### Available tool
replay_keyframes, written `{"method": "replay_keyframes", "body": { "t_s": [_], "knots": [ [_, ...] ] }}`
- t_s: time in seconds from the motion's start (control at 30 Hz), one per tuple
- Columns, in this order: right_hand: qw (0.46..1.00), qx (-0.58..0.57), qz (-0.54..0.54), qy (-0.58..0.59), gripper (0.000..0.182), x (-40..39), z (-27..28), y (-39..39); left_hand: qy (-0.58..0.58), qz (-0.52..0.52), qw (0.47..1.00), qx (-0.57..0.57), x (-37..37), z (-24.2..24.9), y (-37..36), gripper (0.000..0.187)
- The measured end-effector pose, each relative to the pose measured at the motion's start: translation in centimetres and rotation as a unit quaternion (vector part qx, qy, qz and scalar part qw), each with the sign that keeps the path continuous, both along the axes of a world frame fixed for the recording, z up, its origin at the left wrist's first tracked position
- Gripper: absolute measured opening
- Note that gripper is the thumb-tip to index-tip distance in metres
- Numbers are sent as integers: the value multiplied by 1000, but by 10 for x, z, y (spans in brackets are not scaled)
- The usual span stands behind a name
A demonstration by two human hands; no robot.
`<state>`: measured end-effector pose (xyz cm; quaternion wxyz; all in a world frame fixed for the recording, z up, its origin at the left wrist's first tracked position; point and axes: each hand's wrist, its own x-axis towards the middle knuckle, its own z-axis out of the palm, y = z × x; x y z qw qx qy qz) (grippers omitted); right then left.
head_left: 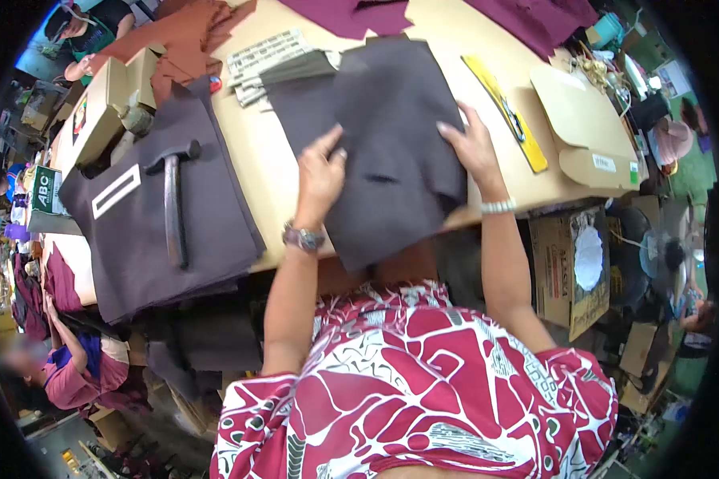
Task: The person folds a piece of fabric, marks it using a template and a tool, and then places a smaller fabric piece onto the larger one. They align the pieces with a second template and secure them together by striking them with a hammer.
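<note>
A dark brown-purple fabric piece [395, 152] is held between my two hands, its near end hanging over the table's front edge. My left hand [321, 180], with a watch on the wrist, pinches it at the left side. At the right edge, my right hand [473, 152], above a pale beaded bracelet, has thumb and fingers closed on the cloth. Another dark piece [295, 84] lies partly beneath it. Farther left, a hammer [172, 199] and a white rectangular frame [116, 191] rest on a stack of dark fabric [208, 231].
On the table [252, 168] are printed paper strips [276, 52], a yellow cutter [503, 108], an open cardboard box [583, 120] and another box [96, 120]. Rust cloth [184, 40] and purple cloth [359, 14] lie at the back. Other people sit around.
</note>
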<state>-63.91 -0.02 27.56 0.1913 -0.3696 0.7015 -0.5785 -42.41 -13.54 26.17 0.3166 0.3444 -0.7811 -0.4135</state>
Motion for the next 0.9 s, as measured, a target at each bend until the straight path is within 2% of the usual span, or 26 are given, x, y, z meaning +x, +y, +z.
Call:
{"method": "replay_keyframes", "body": {
  "t_s": [0.03,0.1,0.17,0.23,0.33,0.37,0.43,0.53,0.63,0.7,0.77,0.87,0.9],
  "knots": [
    [998,24,-5,57,55,-7,0,-13,48,10,998,48,1,10,-2,36],
    [986,26,-23,162,59,-8,26,-36,68,34,997,21,8,22,-15,38],
    [991,-37,-5,130,62,-15,35,-51,106,37,993,35,22,38,-17,38],
    [996,-12,10,86,65,-14,37,-50,118,36,988,95,35,44,1,38],
    [970,144,2,194,69,-15,23,-37,98,13,980,172,43,31,44,35],
    [970,160,4,182,69,-19,10,-31,67,19,985,155,40,20,64,32],
    [969,190,7,160,69,-26,-5,-20,-18,23,1000,4,32,14,94,31],
    [979,193,2,71,69,-19,7,5,-1,51,997,-61,29,14,105,28],
    [984,170,-34,48,68,-17,-11,19,9,42,995,-89,32,0,89,26],
    [989,116,-65,68,64,-10,-24,20,-14,27,989,-142,32,-2,74,25],
    [986,94,-102,89,62,13,-16,17,-40,11,989,-145,31,-5,50,24],
    [988,99,-89,73,59,23,-8,-1,26,26,998,-51,32,-7,11,19],
    [989,101,-80,67,59,26,-4,-7,-9,34,999,-2,35,-7,-4,20]
  ]
}}
